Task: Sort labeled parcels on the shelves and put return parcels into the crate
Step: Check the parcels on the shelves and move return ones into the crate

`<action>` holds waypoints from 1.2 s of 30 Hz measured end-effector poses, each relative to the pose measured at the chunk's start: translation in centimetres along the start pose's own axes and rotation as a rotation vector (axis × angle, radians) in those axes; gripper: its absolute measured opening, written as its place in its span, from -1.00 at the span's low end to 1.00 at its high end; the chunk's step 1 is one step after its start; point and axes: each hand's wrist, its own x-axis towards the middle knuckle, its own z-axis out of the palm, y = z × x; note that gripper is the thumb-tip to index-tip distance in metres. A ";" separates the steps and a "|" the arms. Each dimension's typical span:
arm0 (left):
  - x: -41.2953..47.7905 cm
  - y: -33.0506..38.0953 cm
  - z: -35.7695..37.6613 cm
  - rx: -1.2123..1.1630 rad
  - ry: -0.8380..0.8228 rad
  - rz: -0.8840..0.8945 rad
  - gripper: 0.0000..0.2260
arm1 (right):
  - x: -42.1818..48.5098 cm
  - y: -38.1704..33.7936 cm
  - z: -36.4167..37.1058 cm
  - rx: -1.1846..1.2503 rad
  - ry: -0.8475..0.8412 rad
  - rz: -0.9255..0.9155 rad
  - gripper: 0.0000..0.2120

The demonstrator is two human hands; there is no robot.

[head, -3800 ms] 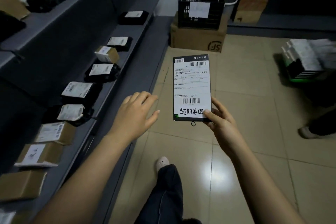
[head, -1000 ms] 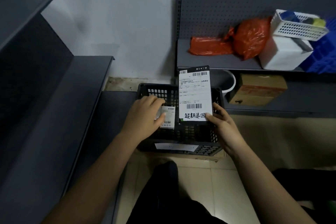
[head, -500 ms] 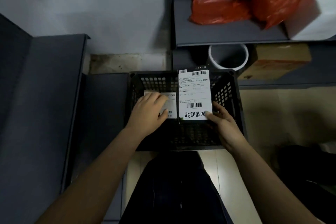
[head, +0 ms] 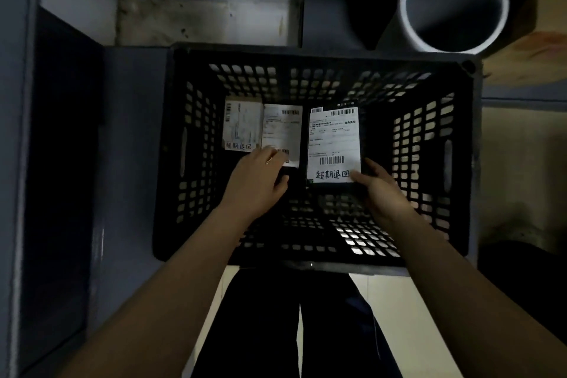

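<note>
trousers: dark trousers [head: 270, 331] at the bottom edge, pale tiled floor [head: 411, 322] showing beside them.
forearms: both stretched forward and down past the near rim of the black perforated plastic crate [head: 429, 144].
right hand [head: 380, 190]: pinches the near right corner of the flat black parcel with a white printed label [head: 333, 144], thumb on the label, fingers hidden beneath.
held parcel: inside the crate walls, right of centre, label up. Long axis points straight away from the body, handwritten characters at the near end. Resting on the crate bottom or just above it, cannot tell.
left hand [head: 256, 184]: palm down, fingers bent over the near end of the white-labelled middle parcel [head: 282, 135]. Gripping or merely resting there, cannot tell.
neighbours: middle parcel just beside the held one, a dark gap between, long axes parallel. Pale boxy parcel [head: 242, 127] close against its left side.
relation for the coming move: held parcel directly ahead of the right hand, the nearer of the two. Likely needs only a short lowering and a thumb release, with the long axis kept parallel to the row.
beyond: grey metal shelf [head: 132, 132] left of the crate. White-rimmed round bucket [head: 454, 6] and brown cardboard box [head: 527, 58] behind it on the right.
</note>
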 end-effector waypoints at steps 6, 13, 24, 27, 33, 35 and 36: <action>3.0 -1.7 4.9 -0.034 0.000 -0.056 -0.72 | 7.3 1.3 1.4 -0.078 0.022 0.035 -0.46; 4.9 -2.8 8.8 -0.059 -0.076 -0.091 -0.69 | 11.3 3.2 1.2 -0.049 0.006 0.060 -0.39; 5.1 -2.5 10.3 -0.066 -0.136 -0.110 -0.69 | 12.9 4.2 1.7 -0.613 0.114 -0.141 -0.43; 4.9 -2.5 10.2 -0.060 -0.123 -0.099 -0.70 | 13.3 4.1 1.4 -0.690 0.114 -0.165 -0.47; 4.4 -2.4 9.8 -0.052 -0.088 -0.072 -0.70 | 12.7 2.5 1.4 -0.771 0.116 -0.244 -0.54; 4.3 -2.2 9.2 -0.041 -0.073 -0.053 -0.70 | 11.7 1.7 1.5 -0.829 0.121 -0.308 -0.54; 4.2 -2.0 8.8 -0.038 -0.061 -0.040 -0.70 | 11.0 1.3 1.6 -0.864 0.120 -0.356 -0.55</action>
